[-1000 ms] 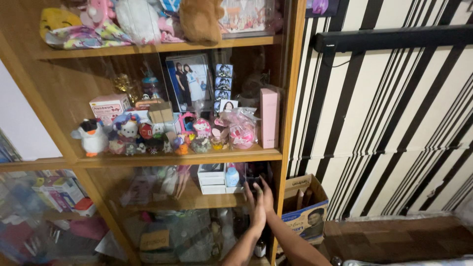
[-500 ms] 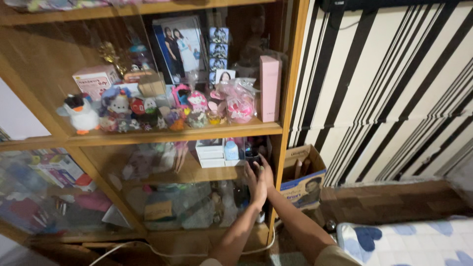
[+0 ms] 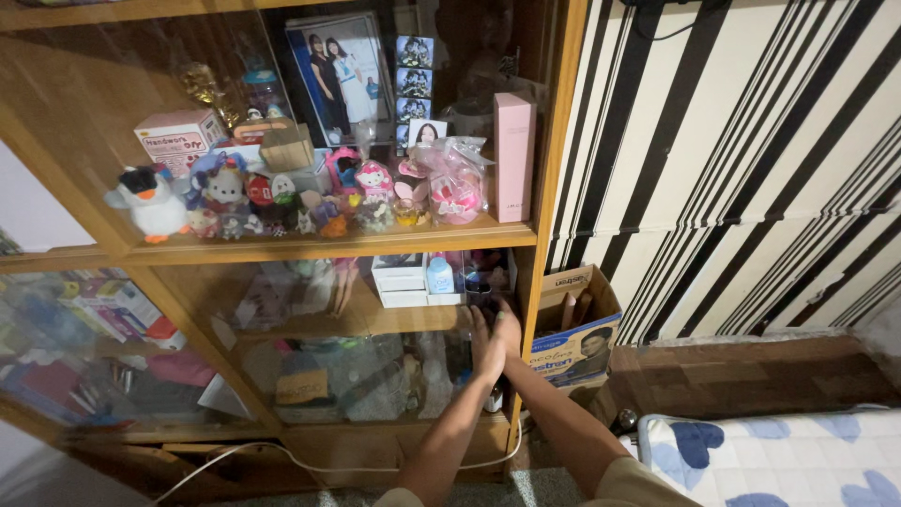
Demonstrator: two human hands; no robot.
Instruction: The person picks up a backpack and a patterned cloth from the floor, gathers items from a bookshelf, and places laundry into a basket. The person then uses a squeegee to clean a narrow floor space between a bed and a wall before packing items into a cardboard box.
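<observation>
Left hand (image 3: 485,349) and right hand (image 3: 508,330) are pressed flat, fingers extended, nothing gripped, against the clear reflective glass door (image 3: 357,347) of the wooden cabinet (image 3: 549,169).

The glass door (image 3: 375,347) of the wooden cabinet (image 3: 554,141) is a clear, reflective pane standing upright across the lower shelves; its right edge sits close to the cabinet's right post; the left hand (image 3: 485,349) and right hand (image 3: 508,330) lie flat against it near that edge, fingers up, side by side and touching.
</observation>
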